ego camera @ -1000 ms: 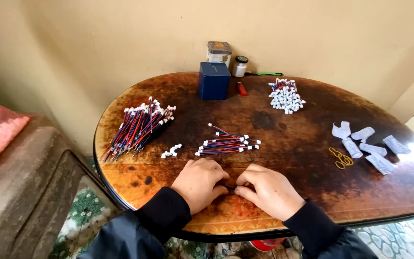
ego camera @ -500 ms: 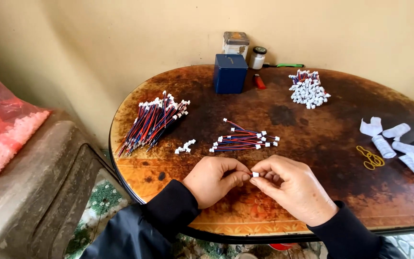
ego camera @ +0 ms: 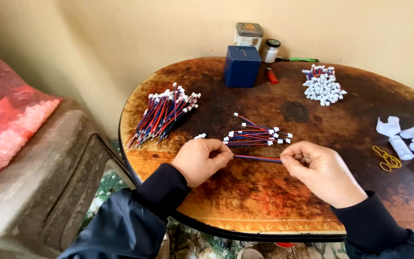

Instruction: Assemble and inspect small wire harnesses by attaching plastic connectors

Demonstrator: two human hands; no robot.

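Worn oval table (ego camera: 274, 201), beige wall (ego camera: 159, 33)

Round table (ego camera: 274, 206): showing mottled dark brown and rust, fading to orange-yellow with a patterned band along its near edge.
Wire lead (ego camera: 257, 158) stretched between left hand (ego camera: 201, 161) and right hand (ego camera: 323, 171): showing red and blue.
Small wire bundle (ego camera: 257, 136) at the table's middle: running red and blue, tipped with white plugs.
Large wire bundle (ego camera: 164, 115) at the left edge: showing the same red, blue and white.
Connector heap (ego camera: 323, 86) near the far right edge: showing white.
Box (ego camera: 242, 66) at the far edge: showing dark blue.
Rubber bands (ego camera: 386, 158) and paper slips (ego camera: 406, 136) at the right edge: showing yellow, and white.
Sleeves (ego camera: 135, 211): showing dark navy.
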